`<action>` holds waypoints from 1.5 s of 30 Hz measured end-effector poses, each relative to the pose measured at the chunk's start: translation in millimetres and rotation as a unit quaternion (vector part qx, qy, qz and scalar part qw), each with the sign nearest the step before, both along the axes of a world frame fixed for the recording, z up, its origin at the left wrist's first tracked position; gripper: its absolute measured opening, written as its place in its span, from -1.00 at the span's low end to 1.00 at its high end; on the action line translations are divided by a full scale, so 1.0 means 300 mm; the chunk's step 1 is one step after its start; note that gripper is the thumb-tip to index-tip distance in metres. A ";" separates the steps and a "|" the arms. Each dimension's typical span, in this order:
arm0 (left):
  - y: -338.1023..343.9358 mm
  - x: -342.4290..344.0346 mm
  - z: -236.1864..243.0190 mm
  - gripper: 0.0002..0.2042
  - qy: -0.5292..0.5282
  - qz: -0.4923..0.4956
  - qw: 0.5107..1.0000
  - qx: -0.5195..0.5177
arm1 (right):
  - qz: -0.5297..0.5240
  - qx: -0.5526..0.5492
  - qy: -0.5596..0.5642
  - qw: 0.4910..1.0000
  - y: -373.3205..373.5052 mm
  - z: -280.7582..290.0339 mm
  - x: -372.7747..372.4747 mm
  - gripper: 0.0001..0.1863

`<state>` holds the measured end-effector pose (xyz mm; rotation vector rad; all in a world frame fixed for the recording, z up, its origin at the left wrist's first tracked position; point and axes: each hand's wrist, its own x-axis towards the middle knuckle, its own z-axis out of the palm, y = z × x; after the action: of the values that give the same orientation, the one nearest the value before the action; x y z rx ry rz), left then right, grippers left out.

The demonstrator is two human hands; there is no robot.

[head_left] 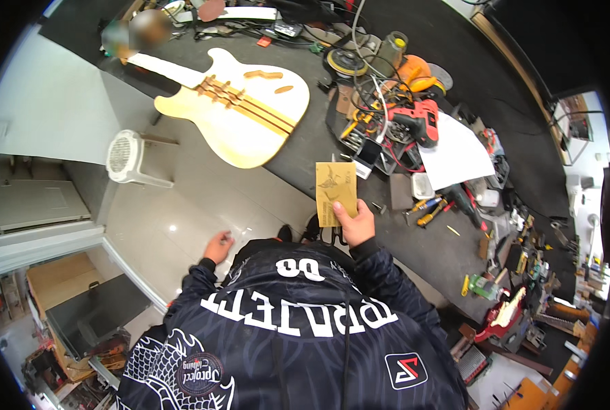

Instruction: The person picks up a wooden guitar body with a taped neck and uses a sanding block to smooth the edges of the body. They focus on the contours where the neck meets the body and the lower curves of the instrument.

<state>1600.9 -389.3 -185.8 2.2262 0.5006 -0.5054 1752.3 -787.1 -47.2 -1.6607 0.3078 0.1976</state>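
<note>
My right hand (357, 224) grips a tan sheet of sandpaper (336, 188) with dark print on its back. The thumb lies flat on its lower part, and the fingers behind it are hidden. Held in front of my body, the sheet overlaps the bench edge in view. My left hand (219, 247) hangs low on the left over the floor, its fingers loosely bent and apart, with nothing visible in it. Beyond both hands, an unfinished pale wooden guitar body (250, 109) with darker centre stripes and its neck (165, 70) lies on the dark bench.
Cluttering the bench to the right are a red-black power drill (421, 121), a white paper sheet (457, 152), a disc sander (346, 63), screwdrivers (430, 213) and cables. A red guitar body (503, 316) lies farther right. On the floor at left stands a white plastic stool (130, 160).
</note>
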 end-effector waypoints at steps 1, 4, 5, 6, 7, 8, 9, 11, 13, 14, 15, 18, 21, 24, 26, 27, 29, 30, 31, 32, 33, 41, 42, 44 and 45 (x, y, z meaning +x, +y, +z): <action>0.001 -0.042 0.012 -0.57 0.038 0.009 0.999 -0.017 | 0.015 -0.033 0.014 0.999 0.048 -0.043 0.038 -0.54; 0.114 -0.239 -0.027 -0.56 0.066 0.102 0.991 -0.059 | -0.010 -0.031 0.036 0.999 0.203 -0.136 0.114 -0.56; 0.165 -0.304 -0.044 -0.56 0.061 0.177 0.979 -0.084 | -0.035 -0.064 0.036 0.997 0.232 -0.154 0.146 -0.55; 0.197 -0.328 -0.044 -0.57 0.094 0.216 0.970 -0.052 | -0.066 -0.105 0.037 0.992 0.253 -0.166 0.173 -0.55; 0.232 -0.352 -0.049 -0.59 0.129 0.245 0.961 0.000 | -0.094 -0.144 0.038 0.984 0.281 -0.184 0.196 -0.54; 0.298 -0.439 -0.080 -0.61 0.134 0.217 0.966 0.047 | -0.142 -0.111 0.004 0.984 0.308 -0.229 0.216 -0.52; 0.361 -0.503 -0.119 -0.62 0.140 0.186 0.968 0.094 | -0.159 -0.099 -0.008 0.982 0.328 -0.259 0.239 -0.54; 0.404 -0.507 -0.121 -0.64 0.205 0.128 0.969 0.052 | -0.180 -0.203 -0.003 0.963 0.348 -0.243 0.291 -0.53; 0.504 -0.542 -0.139 -0.67 0.212 0.077 0.974 0.004 | -0.194 -0.318 -0.025 0.928 0.351 -0.312 0.309 -0.51; 0.584 -0.561 -0.191 -0.66 0.200 0.048 0.979 0.017 | -0.196 -0.318 -0.016 0.928 0.348 -0.333 0.321 -0.48; 0.669 -0.578 -0.220 -0.65 0.189 0.018 0.981 0.030 | -0.198 -0.318 -0.005 0.927 0.348 -0.352 0.320 -0.46; 0.775 -0.416 -0.222 -0.63 0.223 0.067 0.972 0.032 | -0.186 -0.387 0.011 0.903 0.308 -0.316 0.336 -0.42; 1.003 -0.230 -0.145 -0.57 0.129 0.056 0.985 0.100 | -0.160 -0.447 0.006 0.880 0.272 -0.335 0.307 -0.38; 1.179 -0.047 -0.020 -0.58 0.131 0.101 0.982 0.089 | -0.148 -0.469 0.023 0.870 0.275 -0.373 0.285 -0.33; 1.251 0.068 0.036 -0.59 0.174 0.071 0.975 0.114 | -0.139 -0.474 0.041 0.869 0.346 -0.298 0.299 -0.32; 1.267 0.098 0.038 -0.60 0.196 0.051 0.971 0.124 | -0.147 -0.479 0.049 0.864 0.396 -0.274 0.295 -0.32; 1.336 0.137 -0.009 -0.59 0.209 -0.016 0.967 0.146 | -0.184 -0.448 -0.009 0.875 0.434 -0.307 0.288 -0.32; 1.358 0.188 -0.061 -0.59 0.211 -0.064 0.964 0.149 | -0.217 -0.441 -0.047 0.870 0.455 -0.307 0.289 -0.35; 1.409 0.197 -0.106 -0.58 0.222 -0.103 0.955 0.165 | -0.181 -0.475 -0.059 0.859 0.489 -0.308 0.298 -0.35; 1.438 0.197 -0.167 -0.57 0.228 -0.148 0.947 0.171 | -0.145 -0.517 -0.070 0.841 0.538 -0.254 0.330 -0.35; 1.438 0.295 -0.145 -0.56 0.279 -0.182 0.925 0.181 | -0.121 -0.566 -0.073 0.813 0.563 -0.206 0.341 -0.36; 1.910 0.904 -0.636 -0.32 0.264 -0.586 0.693 0.328 | -0.059 -0.639 0.037 0.766 0.525 -0.249 0.339 -0.33; 1.940 0.987 -0.657 -0.28 0.258 -0.586 0.699 0.320 | -0.069 -0.634 0.063 0.767 0.528 -0.235 0.353 -0.32; 2.045 1.085 -0.816 -0.26 0.249 -0.657 0.633 0.325 | -0.051 -0.651 0.108 0.750 0.507 -0.194 0.374 -0.33; 2.179 1.070 -0.979 -0.34 0.245 -0.682 0.602 0.335 | -0.018 -0.671 0.135 0.729 0.516 -0.176 0.364 -0.34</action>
<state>1921.8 264.4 -479.4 2.7857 -1.1855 -2.0037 1861.4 -632.2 -100.1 -3.0816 0.8310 0.1918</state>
